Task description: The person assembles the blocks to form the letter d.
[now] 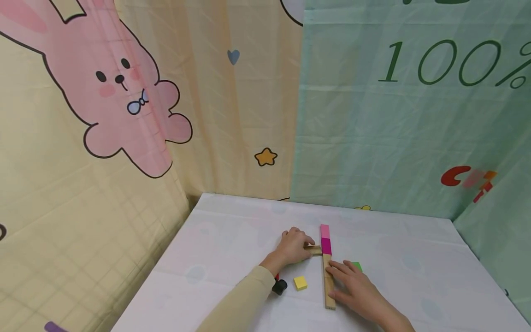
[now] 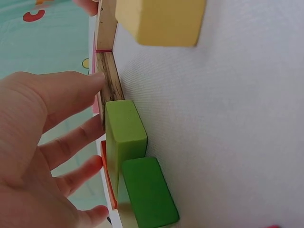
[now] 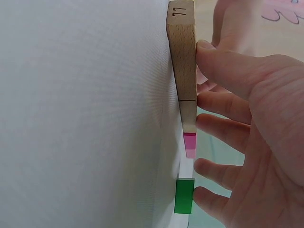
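My left hand point(image 1: 293, 246) pinches a short wooden block point(image 1: 316, 250) between thumb and index finger. The block's inner end meets a straight row on the white table. In that row a light pink block point(image 1: 325, 231) and a magenta block point(image 1: 326, 246) lie beyond a wooden bar point(image 1: 328, 286). My right hand point(image 1: 354, 286) rests along the bar's right side, fingers fairly straight and fingertips at its edge. The right wrist view shows dark marks on the near end of the bar point(image 3: 183, 52). Light green point(image 2: 126, 128) and darker green point(image 2: 149, 190) blocks stand beside my left fingers.
A yellow block point(image 1: 300, 283) lies between my forearms. By the left sleeve is a black cylinder-like piece point(image 1: 280, 287) with a bit of red. Another green block point(image 1: 356, 266) shows behind my right fingers. Printed curtains point(image 1: 236, 106) hang behind the table point(image 1: 232, 216).
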Demonstrator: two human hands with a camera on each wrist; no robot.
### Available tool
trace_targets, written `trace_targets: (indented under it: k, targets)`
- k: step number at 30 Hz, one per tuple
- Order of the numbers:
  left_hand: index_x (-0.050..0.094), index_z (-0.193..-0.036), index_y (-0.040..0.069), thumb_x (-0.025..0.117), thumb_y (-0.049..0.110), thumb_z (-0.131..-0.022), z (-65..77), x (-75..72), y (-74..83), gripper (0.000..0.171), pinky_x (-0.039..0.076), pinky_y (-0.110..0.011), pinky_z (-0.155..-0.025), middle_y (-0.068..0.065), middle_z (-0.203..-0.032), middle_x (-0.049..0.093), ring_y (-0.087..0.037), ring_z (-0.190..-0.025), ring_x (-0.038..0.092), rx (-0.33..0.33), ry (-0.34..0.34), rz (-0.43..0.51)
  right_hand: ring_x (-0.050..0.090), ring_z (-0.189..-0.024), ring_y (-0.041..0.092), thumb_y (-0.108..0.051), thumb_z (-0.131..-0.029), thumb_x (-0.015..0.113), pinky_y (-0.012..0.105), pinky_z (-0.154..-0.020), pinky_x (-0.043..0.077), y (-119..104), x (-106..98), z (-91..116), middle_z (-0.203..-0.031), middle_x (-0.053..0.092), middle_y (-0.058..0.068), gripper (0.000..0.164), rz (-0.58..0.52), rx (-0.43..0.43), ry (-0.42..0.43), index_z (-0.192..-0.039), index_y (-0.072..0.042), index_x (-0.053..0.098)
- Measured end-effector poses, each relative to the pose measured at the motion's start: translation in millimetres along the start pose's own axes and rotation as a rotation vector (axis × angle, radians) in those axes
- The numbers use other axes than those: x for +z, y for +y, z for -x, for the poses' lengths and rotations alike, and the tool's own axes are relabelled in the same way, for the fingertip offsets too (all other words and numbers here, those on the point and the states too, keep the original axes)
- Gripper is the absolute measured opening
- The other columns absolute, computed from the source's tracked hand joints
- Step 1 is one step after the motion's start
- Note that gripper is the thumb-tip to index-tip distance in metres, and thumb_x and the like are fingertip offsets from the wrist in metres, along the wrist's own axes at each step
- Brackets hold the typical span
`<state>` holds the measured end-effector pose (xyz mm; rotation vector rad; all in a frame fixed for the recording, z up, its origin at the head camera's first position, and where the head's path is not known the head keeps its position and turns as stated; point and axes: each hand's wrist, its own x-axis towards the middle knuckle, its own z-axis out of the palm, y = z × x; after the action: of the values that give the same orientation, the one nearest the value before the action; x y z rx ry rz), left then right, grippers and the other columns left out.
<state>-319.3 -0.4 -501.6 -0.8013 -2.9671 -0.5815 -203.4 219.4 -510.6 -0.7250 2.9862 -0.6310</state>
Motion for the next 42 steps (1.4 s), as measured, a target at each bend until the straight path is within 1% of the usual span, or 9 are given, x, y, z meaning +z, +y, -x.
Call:
trace_targets:
  k: [4,8,13,21,26,32,35,38,42]
  targets:
    - [0.078,-0.114,0.029,0.08,0.03,-0.086,-0.3,-3.1,-2.7,0.028,0.041,-0.041,-0.091,0.013,-0.096,0.067,-0.012,-0.103,0.052,0.007,-0.001,0.039,0.038,-0.135,0.048,-0.05,-0.089,0.071,0.069,-0.099,0.037,0,1,0,-0.148,0.05,0.009,0.068,0.006,-0.002,0.001,-0.143,-0.009,0.057]
    - [0.077,-0.116,0.025,0.079,0.029,-0.088,-1.7,-11.3,-6.6,0.029,0.044,-0.038,-0.087,0.008,-0.104,0.07,-0.012,-0.1,0.053,0.01,0.009,0.118,0.038,-0.136,0.047,-0.052,-0.088,0.072,0.069,-0.099,0.037,-1,2,-1,-0.148,0.05,0.007,0.069,0.018,0.036,-0.019,-0.142,-0.011,0.058]
    - [0.076,-0.119,0.023,0.076,0.026,-0.091,-3.7,-24.9,-12.8,0.029,0.05,-0.033,-0.085,0.003,-0.115,0.068,-0.015,-0.105,0.053,-0.033,0.014,0.204,0.037,-0.137,0.044,-0.052,-0.086,0.074,0.068,-0.101,0.037,-2,2,-4,-0.148,0.05,0.004,0.07,0.025,0.087,-0.038,-0.142,-0.015,0.058]
    - [0.075,-0.12,0.017,0.076,0.021,-0.091,-6.0,-40.1,-29.4,0.029,0.05,-0.034,-0.089,-0.003,-0.12,0.067,-0.021,-0.112,0.056,-0.032,0.02,0.234,0.037,-0.137,0.046,-0.052,-0.087,0.073,0.069,-0.102,0.035,0,2,-4,-0.149,0.05,0.006,0.069,0.015,0.058,-0.027,-0.142,-0.012,0.058]
    - [0.075,-0.12,0.019,0.073,0.017,-0.092,-2.2,-38.3,-40.6,0.028,0.049,-0.036,-0.094,-0.001,-0.122,0.067,-0.023,-0.115,0.057,-0.044,-0.021,0.252,0.036,-0.138,0.046,-0.052,-0.087,0.073,0.068,-0.103,0.034,-1,2,-4,-0.149,0.05,0.005,0.07,0.003,0.078,-0.039,-0.143,-0.013,0.058]
    - [0.073,-0.124,0.021,0.076,0.018,-0.09,9.5,-34.3,-50.7,0.034,0.05,-0.026,-0.081,0.01,-0.116,0.065,-0.016,-0.102,0.055,-0.042,-0.111,0.308,0.037,-0.136,0.048,-0.05,-0.088,0.073,0.069,-0.101,0.035,-2,2,-2,-0.148,0.05,0.007,0.07,0.001,0.051,-0.029,-0.143,-0.011,0.057]
    - [0.073,-0.125,0.021,0.077,0.02,-0.089,14.5,-31.4,-53.6,0.036,0.05,-0.024,-0.077,0.01,-0.117,0.064,-0.015,-0.103,0.055,-0.031,-0.135,0.339,0.038,-0.136,0.048,-0.052,-0.088,0.072,0.069,-0.101,0.035,-1,2,-2,-0.149,0.05,0.006,0.07,0.005,0.041,-0.022,-0.143,-0.011,0.057]
    - [0.074,-0.124,0.024,0.081,0.026,-0.086,17.4,-29.0,-55.9,0.038,0.049,-0.022,-0.078,0.012,-0.112,0.063,-0.012,-0.104,0.053,-0.001,-0.141,0.304,0.039,-0.135,0.048,-0.052,-0.089,0.071,0.069,-0.101,0.035,0,3,-1,-0.148,0.05,0.007,0.069,0.013,0.026,-0.013,-0.143,-0.011,0.057]
    - [0.074,-0.12,0.031,0.085,0.039,-0.081,19.6,-26.5,-57.9,0.041,0.046,-0.022,-0.081,0.017,-0.104,0.061,-0.007,-0.103,0.047,0.083,-0.148,0.177,0.039,-0.135,0.048,-0.05,-0.088,0.073,0.069,-0.101,0.036,1,4,-2,-0.148,0.05,0.007,0.069,0.015,0.029,-0.013,-0.143,-0.011,0.057]
